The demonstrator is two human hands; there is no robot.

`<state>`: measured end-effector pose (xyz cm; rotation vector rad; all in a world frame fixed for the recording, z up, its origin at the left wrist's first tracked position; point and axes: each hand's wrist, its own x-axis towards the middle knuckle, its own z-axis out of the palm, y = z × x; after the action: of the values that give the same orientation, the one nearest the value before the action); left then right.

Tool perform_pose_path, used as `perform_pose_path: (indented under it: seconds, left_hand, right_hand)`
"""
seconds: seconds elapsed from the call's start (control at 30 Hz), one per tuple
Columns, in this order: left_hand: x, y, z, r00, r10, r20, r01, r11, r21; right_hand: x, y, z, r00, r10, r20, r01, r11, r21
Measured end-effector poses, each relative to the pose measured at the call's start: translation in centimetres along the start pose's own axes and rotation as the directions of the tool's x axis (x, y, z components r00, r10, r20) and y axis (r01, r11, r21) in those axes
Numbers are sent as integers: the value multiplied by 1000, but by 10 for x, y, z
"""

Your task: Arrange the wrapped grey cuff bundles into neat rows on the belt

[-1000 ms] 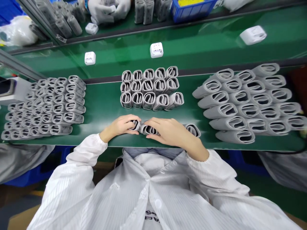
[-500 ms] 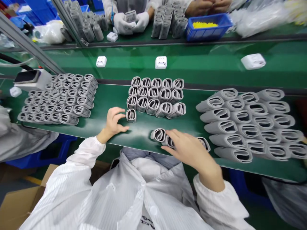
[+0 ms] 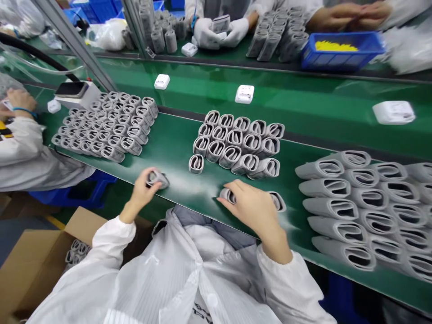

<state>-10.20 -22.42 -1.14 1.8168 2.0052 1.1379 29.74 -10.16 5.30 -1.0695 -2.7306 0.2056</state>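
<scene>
The person's left hand (image 3: 143, 188) was curled, its fingers bent forward and inward, above the left wrist (image 3: 130, 209). The right hand (image 3: 251, 210) lay palm down, fingers stretched leftward, with the right wrist (image 3: 277, 243) angled back toward the body.

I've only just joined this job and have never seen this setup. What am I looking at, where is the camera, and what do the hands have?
There's no machine here. One camera worn on a person's head looks down at their own two hands. The left hand holds a grey sleeve, and the right hand touches a second sleeve. More sleeves stand in rows on the green belt. White adapters lie on a belt beyond it, and a co-worker's gloved hands work farther off.
</scene>
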Motion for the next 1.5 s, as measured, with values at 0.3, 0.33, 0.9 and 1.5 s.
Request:
perform_pose_path:
  seconds: [0.3,0.33,0.9,1.5]
  left_hand:
    - [32,-55,-71,872,-198,-447,363,874,322]
    - [38,-54,-70,874,-200,-443,367,870,330]
    - [88,-22,-47,948,-172,-267,297,775,557]
    - [75,26,3,991,-6,133,-17,985,169]
  right_hand:
    - [-8,16,0,998,-13,-56,14,1000,11]
    - [-8,15,0,998,-11,-56,11,1000,4]
    - [-9,14,-3,1000,12,8,-12,1000,-7]
    - [-26,16,-16,991,73,-113,-58,990,131]
